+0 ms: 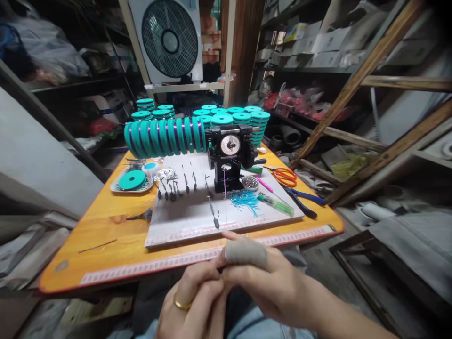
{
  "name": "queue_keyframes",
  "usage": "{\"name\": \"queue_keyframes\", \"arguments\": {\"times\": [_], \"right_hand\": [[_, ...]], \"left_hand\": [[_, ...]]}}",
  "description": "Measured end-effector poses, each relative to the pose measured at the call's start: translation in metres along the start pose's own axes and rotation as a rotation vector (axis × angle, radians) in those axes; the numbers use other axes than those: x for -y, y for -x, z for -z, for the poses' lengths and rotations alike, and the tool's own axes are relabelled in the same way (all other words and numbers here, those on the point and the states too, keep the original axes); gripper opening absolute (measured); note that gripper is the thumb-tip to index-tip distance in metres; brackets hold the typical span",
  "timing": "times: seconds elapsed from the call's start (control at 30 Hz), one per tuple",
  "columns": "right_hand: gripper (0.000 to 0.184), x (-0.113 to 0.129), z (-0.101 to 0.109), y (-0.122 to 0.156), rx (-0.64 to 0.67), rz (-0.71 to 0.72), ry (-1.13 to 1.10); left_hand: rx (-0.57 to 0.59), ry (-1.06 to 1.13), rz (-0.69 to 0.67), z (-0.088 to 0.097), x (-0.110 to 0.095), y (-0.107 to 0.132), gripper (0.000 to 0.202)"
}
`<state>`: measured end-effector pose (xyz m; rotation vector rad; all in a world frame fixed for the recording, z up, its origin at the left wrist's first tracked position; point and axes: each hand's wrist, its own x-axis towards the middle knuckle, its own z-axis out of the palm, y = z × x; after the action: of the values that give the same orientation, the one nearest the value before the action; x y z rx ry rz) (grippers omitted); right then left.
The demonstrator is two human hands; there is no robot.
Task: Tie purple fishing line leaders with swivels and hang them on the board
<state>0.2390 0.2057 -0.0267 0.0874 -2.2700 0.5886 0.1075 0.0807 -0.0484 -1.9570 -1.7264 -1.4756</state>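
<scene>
My left hand, with a gold ring, and my right hand, with a grey wrap on one finger, meet in front of the table's near edge. Their fingertips are pinched together, and whatever lies between them is hidden or too thin to make out. A thin purple line hangs from a black winding machine down toward my fingers. Just beyond my hands, a dark sinker-like piece lies on the white board. Teal foam spools sit in a row on the machine's shaft.
Stacked teal spools stand at the back. On the board's right are blue slim pieces, a round tin and a green tube. Orange scissors and blue-handled pliers lie beside it. A tray sits left.
</scene>
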Motion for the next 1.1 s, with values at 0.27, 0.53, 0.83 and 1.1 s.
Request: {"name": "queue_keyframes", "arguments": {"times": [0.27, 0.53, 0.83, 1.1], "right_hand": [[0.021, -0.010, -0.010, -0.015, -0.022, -0.171, 0.116], [0.018, -0.020, -0.008, -0.029, 0.096, -0.335, 0.192], [0.015, -0.013, 0.001, 0.000, 0.076, 0.132, 0.259], [0.011, -0.009, 0.003, -0.005, -0.003, -0.002, 0.132]], "left_hand": [[0.041, 0.034, -0.042, 0.001, 0.025, -0.012, 0.021], [0.199, -0.146, -0.367, 0.000, 0.034, -0.022, 0.026], [0.334, 1.195, 1.074, -0.003, 0.031, -0.020, 0.039], [0.344, 1.155, 1.038, -0.006, 0.028, -0.019, 0.037]]}}
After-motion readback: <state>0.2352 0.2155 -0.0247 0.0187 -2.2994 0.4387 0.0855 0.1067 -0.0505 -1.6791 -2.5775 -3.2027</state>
